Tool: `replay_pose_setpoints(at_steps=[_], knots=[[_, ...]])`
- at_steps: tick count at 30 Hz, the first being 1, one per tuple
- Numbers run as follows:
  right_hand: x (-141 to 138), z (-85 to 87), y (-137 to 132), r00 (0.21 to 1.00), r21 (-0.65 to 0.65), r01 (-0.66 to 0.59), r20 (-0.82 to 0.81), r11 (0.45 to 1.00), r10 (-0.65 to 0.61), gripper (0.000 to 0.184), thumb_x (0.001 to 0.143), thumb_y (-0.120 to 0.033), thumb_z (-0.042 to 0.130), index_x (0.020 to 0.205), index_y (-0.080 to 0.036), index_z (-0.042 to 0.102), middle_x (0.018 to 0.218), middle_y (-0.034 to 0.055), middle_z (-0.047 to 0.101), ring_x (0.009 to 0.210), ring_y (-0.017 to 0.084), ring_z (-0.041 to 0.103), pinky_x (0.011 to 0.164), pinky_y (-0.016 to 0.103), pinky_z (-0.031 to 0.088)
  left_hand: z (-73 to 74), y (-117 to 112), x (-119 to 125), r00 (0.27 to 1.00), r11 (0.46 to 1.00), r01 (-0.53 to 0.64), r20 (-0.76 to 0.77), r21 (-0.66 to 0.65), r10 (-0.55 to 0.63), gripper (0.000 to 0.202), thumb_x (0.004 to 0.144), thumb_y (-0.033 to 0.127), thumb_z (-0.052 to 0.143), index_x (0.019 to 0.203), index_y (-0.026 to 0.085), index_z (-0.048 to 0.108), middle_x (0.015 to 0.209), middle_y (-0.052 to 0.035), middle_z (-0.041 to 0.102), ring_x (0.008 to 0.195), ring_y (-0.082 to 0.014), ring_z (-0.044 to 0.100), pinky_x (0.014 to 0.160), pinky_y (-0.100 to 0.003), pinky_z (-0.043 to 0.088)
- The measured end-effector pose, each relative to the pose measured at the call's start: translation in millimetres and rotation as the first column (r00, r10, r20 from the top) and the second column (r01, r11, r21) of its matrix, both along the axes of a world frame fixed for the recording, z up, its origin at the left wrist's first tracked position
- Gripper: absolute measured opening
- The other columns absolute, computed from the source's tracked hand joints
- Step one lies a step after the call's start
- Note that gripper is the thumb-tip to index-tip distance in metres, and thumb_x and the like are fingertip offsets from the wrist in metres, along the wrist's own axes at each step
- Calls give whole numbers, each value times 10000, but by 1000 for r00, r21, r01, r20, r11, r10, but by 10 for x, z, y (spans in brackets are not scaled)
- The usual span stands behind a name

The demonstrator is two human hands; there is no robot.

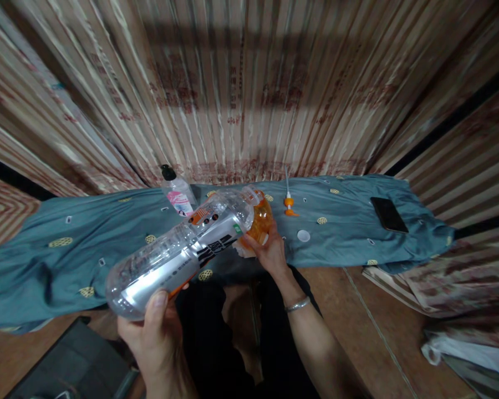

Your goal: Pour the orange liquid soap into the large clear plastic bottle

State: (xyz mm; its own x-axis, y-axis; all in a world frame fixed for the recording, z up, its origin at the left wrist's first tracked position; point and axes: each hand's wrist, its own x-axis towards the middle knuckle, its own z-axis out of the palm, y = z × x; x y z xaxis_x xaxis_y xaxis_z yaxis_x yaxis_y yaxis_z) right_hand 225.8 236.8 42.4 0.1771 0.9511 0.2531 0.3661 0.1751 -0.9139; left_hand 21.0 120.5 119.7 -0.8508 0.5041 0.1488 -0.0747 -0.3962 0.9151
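My left hand (pixel 156 338) grips the base of a large clear plastic bottle (pixel 178 255), which is tipped nearly flat with its mouth pointing away from me. At the mouth, my right hand (pixel 268 249) holds a small orange translucent bottle (pixel 261 220). The two bottles' openings meet or nearly meet; I cannot tell which. A silver bracelet (pixel 297 303) sits on my right wrist. A white cap (pixel 303 235) and an orange pump nozzle with its tube (pixel 289 205) lie on the blue-green cloth (pixel 349 221) just right of my right hand.
A small clear bottle with a black cap and pink label (pixel 177 194) stands behind the large bottle. A dark phone (pixel 388 214) lies on the cloth at the right. Stacked flat cardboard (pixel 249 83) rises behind. A dark object (pixel 72 363) lies on the floor at lower left.
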Motion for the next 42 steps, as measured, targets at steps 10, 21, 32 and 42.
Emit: replay_pose_setpoints(at_steps=[10, 21, 32, 42], knots=[[9, -24, 5, 1000, 6, -10, 0, 1000, 10, 827, 851, -536, 908, 1538, -180, 616, 1350, 184, 849, 1226, 406, 837, 1059, 554, 683, 2, -19, -33, 1000, 998, 11, -20, -55, -12, 499, 580, 390, 989, 947, 232, 691, 1139, -51, 750, 1005, -259, 724, 881, -443, 664], [12, -51, 12, 1000, 0, 1, 23, 1000, -1, 817, 846, -536, 915, 1524, -185, 626, 1317, 174, 857, 1190, 402, 845, 1044, 547, 687, 65, -10, 43, 1000, 1000, -22, 0, -21, 22, 498, 555, 386, 1008, 933, 238, 720, 1173, -46, 779, 1054, -265, 746, 902, -429, 677], [9, -25, 11, 1000, -19, -22, -11, 1000, 22, 847, 844, -554, 914, 1544, -182, 616, 1365, 179, 845, 1234, 392, 833, 1081, 535, 674, -44, -29, 8, 998, 998, -51, -36, -33, 50, 522, 611, 423, 1009, 1001, 210, 735, 1200, -58, 760, 1081, -275, 739, 975, -493, 673], [-5, -18, 6, 997, 24, -42, -68, 999, 44, 771, 859, -531, 874, 1509, -181, 650, 1329, 179, 850, 1202, 406, 834, 1081, 576, 671, 83, -23, 74, 998, 999, -32, -53, -35, 30, 457, 626, 424, 985, 960, 230, 740, 1148, -64, 799, 1123, -342, 781, 1042, -569, 661]])
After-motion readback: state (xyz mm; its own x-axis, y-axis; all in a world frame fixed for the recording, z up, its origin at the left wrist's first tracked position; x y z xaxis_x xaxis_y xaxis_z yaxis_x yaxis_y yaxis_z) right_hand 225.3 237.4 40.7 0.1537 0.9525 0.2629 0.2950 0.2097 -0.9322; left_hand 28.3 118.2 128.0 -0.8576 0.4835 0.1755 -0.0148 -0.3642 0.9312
